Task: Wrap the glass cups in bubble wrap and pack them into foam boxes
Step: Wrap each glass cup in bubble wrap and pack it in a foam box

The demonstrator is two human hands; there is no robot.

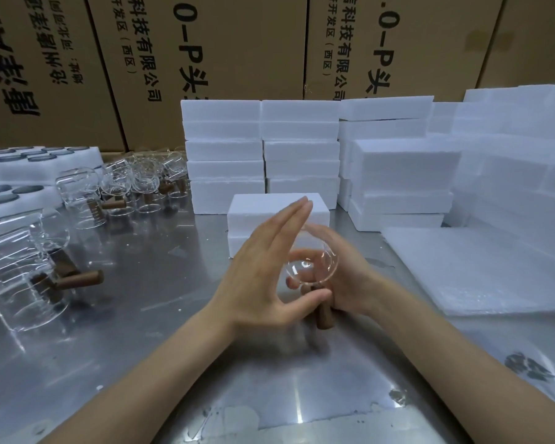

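A clear glass cup (314, 267) with a brown wooden handle (323, 315) is held above the metal table (141, 363) at the centre. My right hand (350, 283) cups it from the right, fingers curled round the glass. My left hand (266, 270) lies against its left side with fingers straight and the thumb under the cup. A closed white foam box (269, 206) sits just behind the hands. Sheets of white wrap (478, 267) lie flat to the right.
Several glass cups with wooden handles (135, 184) stand at the left and back left. White foam trays (39, 161) sit at the far left. Stacks of foam boxes (302, 149) fill the back and right, with brown cartons (205, 52) behind.
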